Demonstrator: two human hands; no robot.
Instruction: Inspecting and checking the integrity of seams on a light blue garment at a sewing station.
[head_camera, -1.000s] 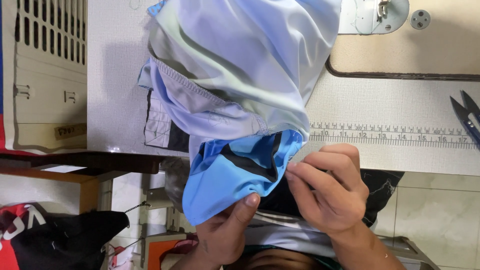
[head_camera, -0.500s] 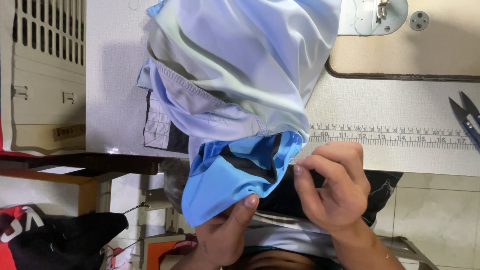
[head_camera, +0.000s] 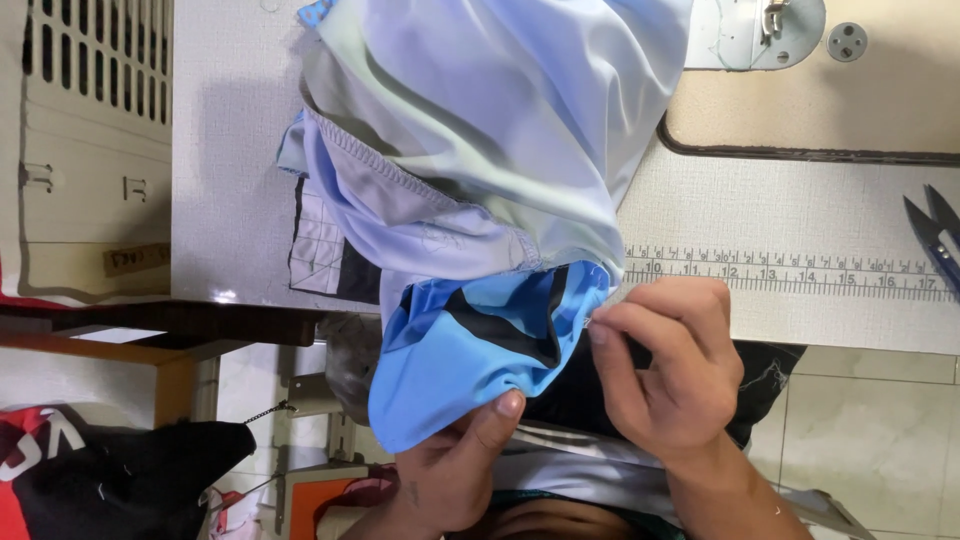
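A light blue and pale grey garment (head_camera: 480, 130) lies bunched on the white sewing table (head_camera: 820, 225), with a brighter blue part with black stripes (head_camera: 470, 340) hanging over the table's near edge. My left hand (head_camera: 455, 470) holds that blue part from below, thumb pressed on the cloth. My right hand (head_camera: 670, 370) pinches the garment's edge between thumb and fingers near the printed ruler (head_camera: 790, 272). What the fingertips pinch is too small to make out.
A sewing machine base (head_camera: 800, 60) sits at the top right of the table. Blue thread snips (head_camera: 935, 240) lie at the right edge. A white slatted crate (head_camera: 85, 120) stands at the left, and dark clothing (head_camera: 90, 480) lies on the floor below.
My right hand has shifted slightly, its fingers working along the blue edge. The garment and my left hand stay almost in place.
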